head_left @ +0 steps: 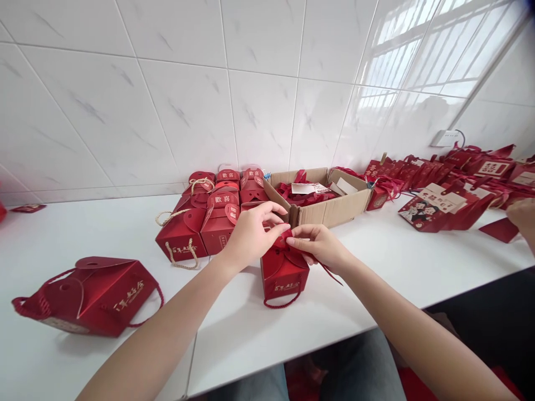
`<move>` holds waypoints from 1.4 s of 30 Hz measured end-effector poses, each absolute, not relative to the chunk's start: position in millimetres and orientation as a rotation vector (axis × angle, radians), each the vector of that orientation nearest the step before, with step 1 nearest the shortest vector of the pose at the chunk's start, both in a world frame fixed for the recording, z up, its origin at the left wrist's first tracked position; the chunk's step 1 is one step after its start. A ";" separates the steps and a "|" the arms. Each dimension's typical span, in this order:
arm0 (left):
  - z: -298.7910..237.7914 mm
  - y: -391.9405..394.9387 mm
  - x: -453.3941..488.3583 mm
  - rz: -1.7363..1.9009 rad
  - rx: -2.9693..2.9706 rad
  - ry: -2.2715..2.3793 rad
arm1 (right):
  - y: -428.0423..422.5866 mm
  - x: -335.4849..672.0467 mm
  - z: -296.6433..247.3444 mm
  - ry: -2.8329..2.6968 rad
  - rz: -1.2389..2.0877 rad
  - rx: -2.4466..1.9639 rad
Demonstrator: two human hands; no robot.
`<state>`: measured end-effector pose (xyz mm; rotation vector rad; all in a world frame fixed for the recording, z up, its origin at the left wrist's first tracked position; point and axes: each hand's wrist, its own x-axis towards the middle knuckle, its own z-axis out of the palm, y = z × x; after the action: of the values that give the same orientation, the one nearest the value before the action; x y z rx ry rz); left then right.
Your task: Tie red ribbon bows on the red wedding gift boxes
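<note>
A small red gift box (281,274) with gold lettering and a dark red cord handle stands on the white table in front of me. At its top, my left hand (259,229) has thumb and fingers closed on a red ribbon (283,238). Close beside it, my right hand (320,245) pinches the same ribbon, and a thin tail hangs past the fingers to the right. The fingers partly cover the lid. Behind my hands sits an open cardboard box (334,214) holding red ribbons and white cards.
Several red boxes (181,234), some with straw-coloured rope handles, are grouped behind my left hand. Another red box (112,295) with a cord handle rests at the left. Red bags (434,209) line the right side, near another person's hand (524,217). A tiled wall (179,111) rises behind.
</note>
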<state>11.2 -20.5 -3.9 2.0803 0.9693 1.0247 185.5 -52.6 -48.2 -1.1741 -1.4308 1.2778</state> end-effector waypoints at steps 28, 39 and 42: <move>-12.3 8.5 -21.2 0.039 2.237 1.130 | -61.2 176.0 -48.1 -1.451 1.118 -1.421; 14.0 -13.5 -9.5 0.445 1.807 0.739 | -63.5 169.2 -42.1 -1.916 0.727 -1.352; 2.0 -9.0 0.1 0.566 1.646 0.692 | -65.7 170.6 -41.9 -1.915 0.752 -1.345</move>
<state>0.1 -9.0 2.0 1.6464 0.6918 0.5656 170.6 -65.7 -41.9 -1.3451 -1.9152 0.7519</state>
